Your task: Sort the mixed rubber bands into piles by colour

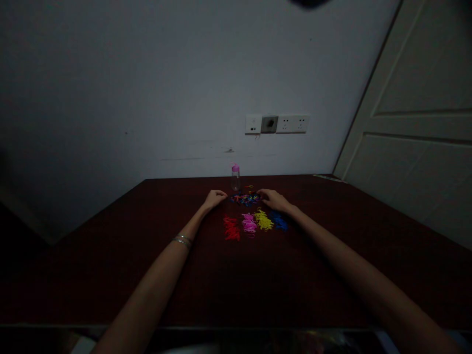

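the left hand point(215, 198) is lying just left of a mixed heap point(246, 199) of thin, band-like pieces, and the right hand point(275, 200) is bordering its right edge; the 2 are standing apart, seemingly so that both can reach the heap. whether either is pinching a piece, i cannot tell. the red pile point(231, 229), pink pile point(250, 224), yellow pile point(263, 220) and blue pile point(279, 221) are lying nearer the person, presumably spaced to separate 4 colours. a pink-capped bottle point(235, 180) is standing behind the heap on the dark table point(110, 275).
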`<act>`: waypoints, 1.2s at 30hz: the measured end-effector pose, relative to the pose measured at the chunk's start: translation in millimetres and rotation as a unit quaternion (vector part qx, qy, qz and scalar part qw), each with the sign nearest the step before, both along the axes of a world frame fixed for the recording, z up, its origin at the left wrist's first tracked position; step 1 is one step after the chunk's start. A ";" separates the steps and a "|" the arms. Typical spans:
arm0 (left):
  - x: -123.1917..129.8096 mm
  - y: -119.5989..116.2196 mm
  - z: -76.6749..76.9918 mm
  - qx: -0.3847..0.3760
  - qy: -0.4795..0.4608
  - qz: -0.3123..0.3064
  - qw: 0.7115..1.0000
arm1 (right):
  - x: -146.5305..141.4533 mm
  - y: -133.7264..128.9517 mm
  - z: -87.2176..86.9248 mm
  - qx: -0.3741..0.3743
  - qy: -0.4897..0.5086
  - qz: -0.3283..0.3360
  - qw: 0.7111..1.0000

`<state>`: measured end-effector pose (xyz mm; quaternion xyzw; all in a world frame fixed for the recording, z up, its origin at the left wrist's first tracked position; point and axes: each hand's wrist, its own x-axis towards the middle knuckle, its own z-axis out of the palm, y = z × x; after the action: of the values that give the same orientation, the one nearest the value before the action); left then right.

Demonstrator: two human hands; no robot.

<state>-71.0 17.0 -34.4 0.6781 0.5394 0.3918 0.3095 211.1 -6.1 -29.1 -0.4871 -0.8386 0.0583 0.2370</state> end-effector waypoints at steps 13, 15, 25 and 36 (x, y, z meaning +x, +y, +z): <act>-2.4 -5.7 -2.8 0.027 0.008 0.010 1.000 | -1.6 11.5 -5.1 -0.009 -0.002 0.018 1.000; -2.0 -6.8 -2.4 0.027 0.014 0.014 0.999 | -0.7 12.9 -6.4 -0.009 0.002 0.021 1.000; -2.1 -5.4 -4.4 0.044 0.019 0.012 0.999 | -3.8 3.2 -6.1 0.018 -0.017 0.039 0.999; -1.8 -8.1 -4.4 0.039 0.017 0.026 0.999 | -2.0 -0.2 -2.4 -0.005 0.016 0.027 0.999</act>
<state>-72.9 8.9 -38.8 0.6815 0.5467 0.4091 0.2634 209.1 -6.3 -31.5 -0.4642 -0.8474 0.0763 0.2462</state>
